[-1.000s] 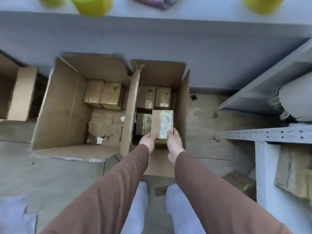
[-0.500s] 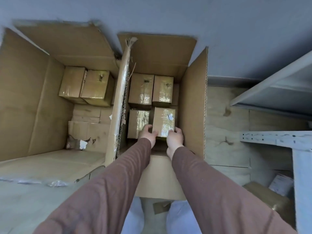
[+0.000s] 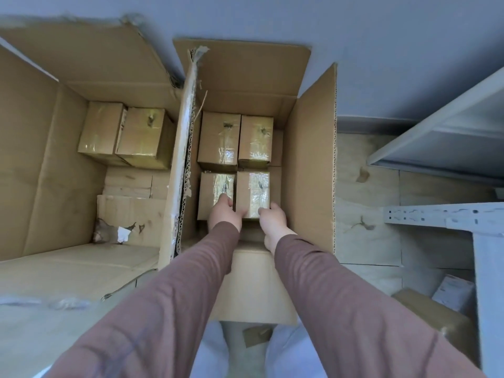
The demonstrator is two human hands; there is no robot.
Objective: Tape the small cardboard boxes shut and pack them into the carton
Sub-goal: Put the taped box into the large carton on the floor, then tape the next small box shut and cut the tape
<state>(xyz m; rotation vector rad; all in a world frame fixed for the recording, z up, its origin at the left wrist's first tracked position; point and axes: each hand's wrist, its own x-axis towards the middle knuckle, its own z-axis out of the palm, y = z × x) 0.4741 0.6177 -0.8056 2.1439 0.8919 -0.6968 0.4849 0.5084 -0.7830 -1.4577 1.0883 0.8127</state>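
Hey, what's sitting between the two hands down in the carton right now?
The taped small box: the left hand and right hand grip its near end inside the carton, seen from the head camera.

Two long brownish-mauve sleeves reaching to the wrists, soft creased fabric, bare hands, pale light-coloured trousers below

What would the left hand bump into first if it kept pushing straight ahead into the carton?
Probably the taped brown cardboard box at the back left; the left hand already rests on the near-left taped box. Depth is uncertain.
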